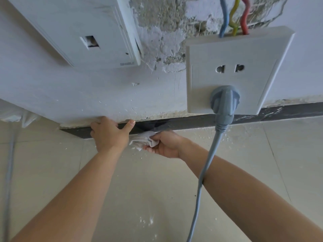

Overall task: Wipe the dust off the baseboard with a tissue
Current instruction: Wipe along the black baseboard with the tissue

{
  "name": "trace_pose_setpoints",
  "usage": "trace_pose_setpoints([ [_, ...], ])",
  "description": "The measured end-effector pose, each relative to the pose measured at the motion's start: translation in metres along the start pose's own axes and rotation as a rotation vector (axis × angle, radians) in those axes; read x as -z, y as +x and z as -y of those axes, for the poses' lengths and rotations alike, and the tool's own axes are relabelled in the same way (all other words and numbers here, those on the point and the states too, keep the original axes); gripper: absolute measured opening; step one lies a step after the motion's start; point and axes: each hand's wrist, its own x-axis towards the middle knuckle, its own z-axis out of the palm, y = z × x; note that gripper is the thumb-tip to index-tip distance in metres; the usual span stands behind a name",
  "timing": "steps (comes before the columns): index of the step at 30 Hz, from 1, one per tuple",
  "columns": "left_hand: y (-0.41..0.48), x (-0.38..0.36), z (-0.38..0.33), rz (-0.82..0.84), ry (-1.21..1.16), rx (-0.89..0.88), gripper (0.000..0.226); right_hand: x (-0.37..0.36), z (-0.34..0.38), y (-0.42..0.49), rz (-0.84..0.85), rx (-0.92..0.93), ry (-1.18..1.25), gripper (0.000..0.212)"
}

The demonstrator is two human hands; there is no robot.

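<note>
right hand (pixel 166 145) clutching tissue (pixel 143 140), left hand (pixel 110 135) on baseboard (pixel 192 122)

White wall socket (pixel 234 70) with grey plug (pixel 224 100) inserted, grey cable (pixel 202 180) trailing down, blue, yellow and red wires (pixel 234 16) above, white panel (pixel 78 28), chipped plaster (pixel 160 32), beige floor tiles (pixel 148 189).

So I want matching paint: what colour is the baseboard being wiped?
The baseboard is dark grey, nearly black, speckled with pale dust; the head view shows it.
</note>
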Motion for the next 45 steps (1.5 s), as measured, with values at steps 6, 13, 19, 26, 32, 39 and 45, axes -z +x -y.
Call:
trace_pose_setpoints([
  [6,0.000,0.003,-0.002,0.019,0.018,0.012,0.050,0.000,-0.005,-0.009,-0.020,0.137,0.263,0.030],
  [13,0.003,0.007,-0.003,0.050,0.011,0.041,0.051,0.041,0.006,-0.059,-0.127,0.330,0.401,0.032],
  [19,-0.001,0.004,-0.002,0.030,-0.013,0.037,0.055,0.082,0.012,-0.081,-0.397,0.470,0.533,0.034],
  [26,-0.012,0.004,-0.007,-0.018,-0.032,0.042,0.054,0.077,-0.002,-0.090,-0.669,0.326,0.425,0.025],
  [32,-0.014,0.003,-0.007,-0.022,-0.005,0.035,0.055,0.068,0.019,-0.066,-0.557,0.317,0.335,0.029],
  [39,-0.020,-0.002,-0.007,-0.074,0.009,-0.002,0.053,0.141,0.044,-0.126,-0.812,0.484,0.399,0.040],
  [45,-0.031,-0.009,-0.012,-0.129,0.017,0.002,0.053,0.133,0.024,-0.131,-0.838,0.484,0.334,0.035],
])
